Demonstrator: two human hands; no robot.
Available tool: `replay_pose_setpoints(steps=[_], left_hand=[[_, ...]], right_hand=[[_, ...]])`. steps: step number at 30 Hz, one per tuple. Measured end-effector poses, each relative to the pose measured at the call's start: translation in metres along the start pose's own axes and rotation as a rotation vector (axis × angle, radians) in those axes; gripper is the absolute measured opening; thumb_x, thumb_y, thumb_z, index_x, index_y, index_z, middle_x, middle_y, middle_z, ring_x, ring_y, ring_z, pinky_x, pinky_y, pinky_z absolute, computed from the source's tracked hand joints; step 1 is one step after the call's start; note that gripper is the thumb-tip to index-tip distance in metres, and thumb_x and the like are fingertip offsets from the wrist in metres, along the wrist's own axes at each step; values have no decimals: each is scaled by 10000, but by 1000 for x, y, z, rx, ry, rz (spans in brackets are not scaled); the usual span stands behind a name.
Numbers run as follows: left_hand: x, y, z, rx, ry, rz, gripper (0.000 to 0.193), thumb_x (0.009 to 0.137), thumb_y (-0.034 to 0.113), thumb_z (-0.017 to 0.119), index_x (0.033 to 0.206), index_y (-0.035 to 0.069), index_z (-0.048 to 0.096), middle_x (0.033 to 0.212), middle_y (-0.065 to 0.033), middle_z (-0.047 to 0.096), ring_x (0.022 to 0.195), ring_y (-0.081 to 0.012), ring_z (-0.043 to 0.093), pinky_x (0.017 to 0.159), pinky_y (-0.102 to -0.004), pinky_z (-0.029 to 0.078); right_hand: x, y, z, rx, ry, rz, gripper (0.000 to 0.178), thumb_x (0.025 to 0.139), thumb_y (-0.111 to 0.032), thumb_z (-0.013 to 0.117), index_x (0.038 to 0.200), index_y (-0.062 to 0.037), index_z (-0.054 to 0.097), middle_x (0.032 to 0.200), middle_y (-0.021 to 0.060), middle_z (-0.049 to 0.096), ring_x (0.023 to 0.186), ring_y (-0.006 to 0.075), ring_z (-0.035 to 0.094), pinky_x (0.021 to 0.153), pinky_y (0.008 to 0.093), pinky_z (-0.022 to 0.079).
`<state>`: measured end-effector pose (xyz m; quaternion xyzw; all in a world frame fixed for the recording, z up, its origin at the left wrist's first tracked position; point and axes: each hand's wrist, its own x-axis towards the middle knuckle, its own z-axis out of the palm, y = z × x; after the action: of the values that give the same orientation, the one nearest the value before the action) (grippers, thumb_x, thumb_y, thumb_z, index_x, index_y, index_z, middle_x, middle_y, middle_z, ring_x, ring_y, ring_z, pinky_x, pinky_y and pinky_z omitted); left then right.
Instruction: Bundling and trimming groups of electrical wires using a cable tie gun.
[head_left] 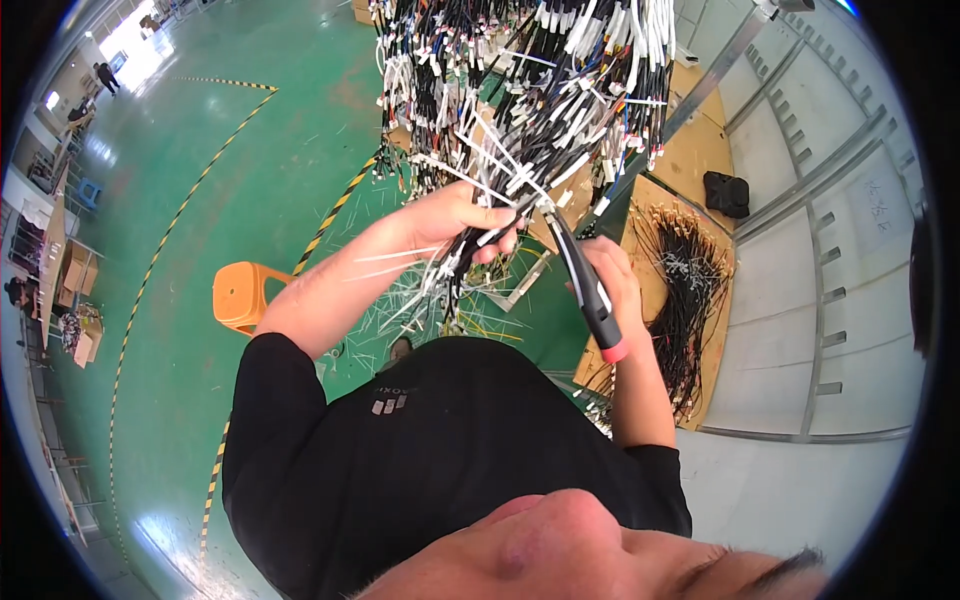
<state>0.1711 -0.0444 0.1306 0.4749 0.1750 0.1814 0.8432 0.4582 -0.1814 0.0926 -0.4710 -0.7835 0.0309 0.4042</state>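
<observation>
My left hand (pixel 465 218) is closed around a bundle of black cables (pixel 463 255) with white labels, the loose ends hanging below it. Several thin white strips, which look like cable ties (pixel 400 258), stick out beside the left wrist. In my right hand (pixel 612 275) is a black cable tie gun (pixel 580 270) with a red knob at its rear end. Its nose meets the bundle just right of my left fingers, where white ties (pixel 510 160) cross the cables. The right fingers are partly hidden behind the tool.
A thick mass of hanging cables (pixel 590 70) fills the space ahead. To the right, more black cables (pixel 685 270) lie on a wooden board (pixel 640 225), near a black bag (pixel 726 194). An orange stool (pixel 240 297) stands left. Cut white strips litter the green floor (pixel 240 180).
</observation>
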Motion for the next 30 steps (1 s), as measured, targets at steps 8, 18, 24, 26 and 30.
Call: replay_pose_setpoints(steps=[8, 18, 24, 26, 30], left_hand=[[16, -27, 9, 249, 196, 169, 274, 947, 101, 794, 1134, -12, 629, 952, -167, 770, 686, -200, 746, 576, -318, 602], [29, -51, 8, 1067, 589, 466, 229, 951, 237, 765, 1037, 28, 735, 716, -198, 684, 653, -400, 689, 598, -449, 533], [24, -45, 8, 1237, 659, 618, 185, 964, 214, 728, 1084, 73, 731, 765, -173, 706, 697, -396, 707, 616, -488, 553], [26, -47, 1, 1249, 656, 656, 196, 954, 194, 716, 1118, 86, 732, 784, -168, 716, 700, -390, 711, 626, -494, 563], [24, -46, -7, 1303, 650, 724, 235, 938, 170, 716, 1162, 102, 734, 820, -160, 733, 726, -368, 728, 642, -477, 580]], right_hand=[[-14, -18, -28, -249, -46, 116, 372, 849, -83, 718, 1219, -72, 683, 1259, 92, 707, 1288, 339, 643, 1204, 528, 394], [-2, -42, -75, 295, -94, 424, 423, 875, -29, 767, 1293, -21, 705, 1169, 109, 735, 1103, 209, 679, 995, 350, 503], [29, -65, -54, 304, -155, 447, 380, 898, -54, 782, 1262, -6, 687, 1138, 124, 727, 1034, 241, 674, 959, 348, 511], [32, -72, -51, 293, -185, 456, 395, 892, -59, 792, 1264, 2, 672, 1119, 122, 731, 1004, 245, 676, 941, 348, 517], [42, -85, -45, 149, -221, 494, 434, 895, -97, 801, 1282, 17, 642, 1071, 154, 723, 951, 277, 690, 891, 364, 537]])
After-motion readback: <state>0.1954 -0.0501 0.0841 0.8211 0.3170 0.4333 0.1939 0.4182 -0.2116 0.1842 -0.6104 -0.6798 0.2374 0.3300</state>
